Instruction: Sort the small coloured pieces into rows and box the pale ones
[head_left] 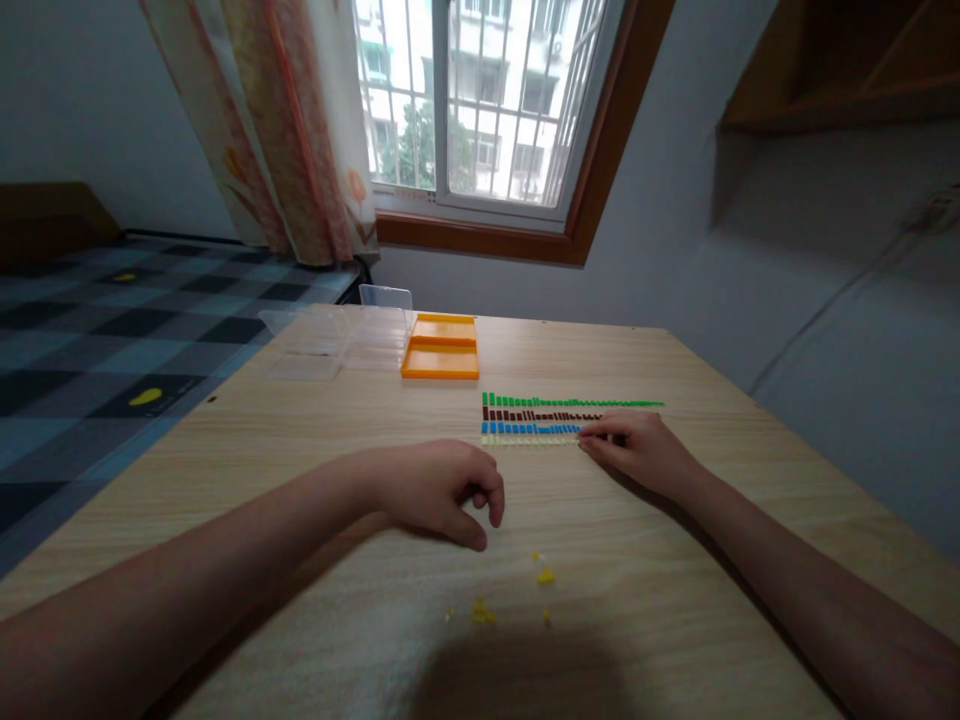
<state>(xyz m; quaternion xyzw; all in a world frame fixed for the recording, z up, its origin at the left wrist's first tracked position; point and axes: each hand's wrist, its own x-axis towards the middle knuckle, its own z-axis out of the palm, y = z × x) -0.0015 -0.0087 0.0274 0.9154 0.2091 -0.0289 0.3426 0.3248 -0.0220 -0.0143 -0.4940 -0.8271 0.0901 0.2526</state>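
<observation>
**Pale wooden table (pixel 420 415) with rows of tiny coloured pieces, right hand (pixel 634 445) at the end of one**

The table fills most of the view. On its left stands a bed (pixel 161 320) with a dark checked cover; beyond the far edge, a barred window (pixel 487 110) sits in a brown frame, with a flowered curtain (pixel 300 130) hanging at its left. A wooden shelf (pixel 840 100) is fixed high on the right-hand wall.

Toward the table's far left corner lie clear plastic cases (pixel 375 340), one with a flap standing up. Just beside them, an orange case (pixel 440 376) lies open.

The left hand (pixel 446 490) is loosely curled near the middle of the table, thumb and fingers apart, with no object in its grip. The right hand has its thumb and fingertips drawn together at the right end of the nearest row; the fingers hide the spot, so I cannot tell whether a piece is between them.

Four rows lie one below another past the hands: a green row (pixel 555 403) farthest off, then a brown row (pixel 510 415), a blue row (pixel 510 429) and a cream row (pixel 510 440). Smallest are the loose yellow pieces (pixel 482 611), scattered on the near part of the table; they look slightly blurred.
</observation>
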